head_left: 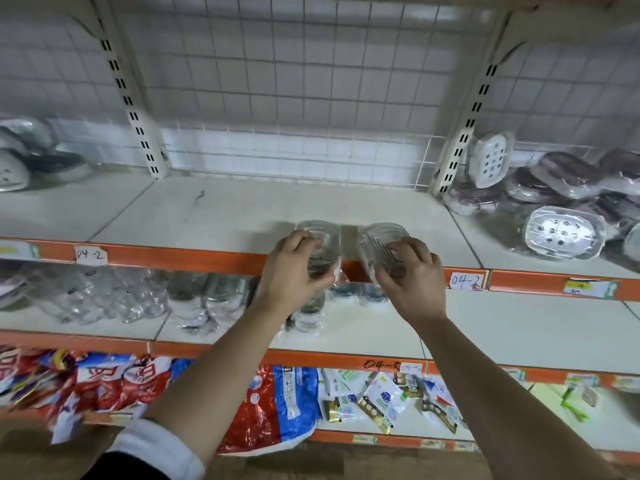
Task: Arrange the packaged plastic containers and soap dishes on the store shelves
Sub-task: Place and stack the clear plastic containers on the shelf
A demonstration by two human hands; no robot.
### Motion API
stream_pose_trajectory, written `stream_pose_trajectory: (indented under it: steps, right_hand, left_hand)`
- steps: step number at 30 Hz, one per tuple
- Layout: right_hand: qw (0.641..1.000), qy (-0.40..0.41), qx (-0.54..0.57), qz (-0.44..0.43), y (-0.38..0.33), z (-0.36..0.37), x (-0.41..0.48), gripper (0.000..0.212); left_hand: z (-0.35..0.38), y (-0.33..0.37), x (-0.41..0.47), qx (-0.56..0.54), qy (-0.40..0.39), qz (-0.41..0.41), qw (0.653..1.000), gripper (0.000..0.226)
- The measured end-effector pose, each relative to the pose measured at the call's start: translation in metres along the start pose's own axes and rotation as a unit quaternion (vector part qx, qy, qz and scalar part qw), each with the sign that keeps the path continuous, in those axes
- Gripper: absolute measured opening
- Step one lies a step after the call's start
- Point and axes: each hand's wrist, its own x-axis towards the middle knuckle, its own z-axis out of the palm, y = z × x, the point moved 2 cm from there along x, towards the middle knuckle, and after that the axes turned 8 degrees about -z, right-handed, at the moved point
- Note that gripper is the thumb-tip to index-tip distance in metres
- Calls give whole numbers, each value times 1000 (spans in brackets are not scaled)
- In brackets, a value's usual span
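Observation:
My left hand (294,268) grips a clear packaged plastic container (320,239) at the front edge of the upper shelf (221,216). Right beside it, my right hand (408,271) grips a second clear packaged container (382,237). Both containers sit side by side, overlapping the shelf's orange front strip. A heap of wrapped soap dishes (561,202), white and dark purple, lies at the right end of the same shelf. More clear packaged containers (194,299) stand in rows on the shelf below.
Wrapped white and dark items (24,157) lie at the upper shelf's left end. A wire grid back panel (294,98) rises between slotted uprights. The bottom shelf holds red and blue bags (273,407) and small packets (384,396).

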Motion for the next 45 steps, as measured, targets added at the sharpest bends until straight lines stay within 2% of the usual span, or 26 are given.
stream_pose_trajectory:
  steps: [6,9,14,21,26,30,35,40,45]
  right_hand:
    - [997,43,18,-61,-10,-5,-63,45]
    - [996,45,35,-64,-15,2,-89,47]
    - [996,-1,74,-45,-22,26,-129,46]
    - [992,-82,95,8,-20,82,-167,36]
    - [991,-81,103,33,-24,135,-166,36]
    - [995,-40,85,43,-30,174,-153,39]
    - [994,-9,82,69,-33,213,-134,42]
    - [994,11,70,83,-24,240,-124,41]
    - [994,16,53,94,-15,254,-120,43]
  left_hand:
    - [-17,6,-60,3,11,2,1000,53]
    - [-18,5,-90,3,0,-7,1000,54]
    - [-1,-10,-141,-2,-60,-41,997,58]
    - [34,-61,-180,-1,-103,-99,990,54]
    - [58,-114,-165,14,-113,-97,989,50]
    - [76,-152,-133,40,-108,-87,989,51]
    - [101,-181,-86,48,-109,-66,991,52]
    - [124,-201,-51,74,-79,-34,994,55]
    - [152,-224,-45,167,-129,-34,977,56]
